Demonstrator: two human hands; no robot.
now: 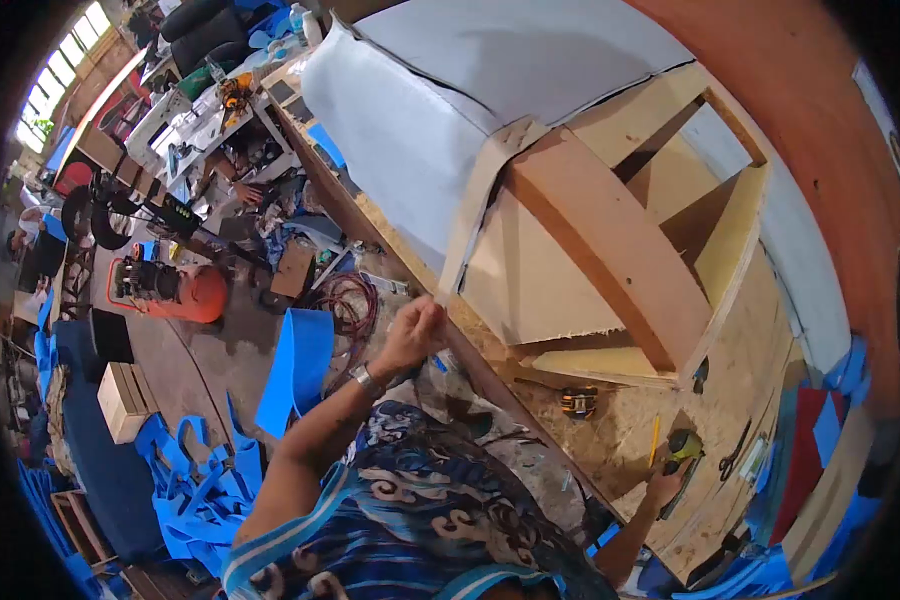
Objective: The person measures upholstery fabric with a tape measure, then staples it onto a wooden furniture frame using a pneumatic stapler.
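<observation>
My left hand [415, 335], with a watch on its wrist, is closed in a fist on the lower end of a pale fabric strip [465, 235]. The strip runs up along the corner of a wooden frame [610, 240] partly covered in light grey fabric [400, 130]. Low on the right, my right hand [662, 487] is at a green-and-black tool [683, 446] lying on the plywood tabletop [620, 440]; its fingers are closed around a dark part, though their exact grip is small and partly hidden. A yellow pencil [655, 440] lies just beside this tool.
A yellow-and-black tape measure [577, 402] and scissors [736, 450] lie on the tabletop. Blue foam scraps [195, 490], an orange compressor [185, 290] and coiled hose [348, 305] occupy the floor at left. Another person's hand [248, 193] shows near the cluttered white table [195, 125].
</observation>
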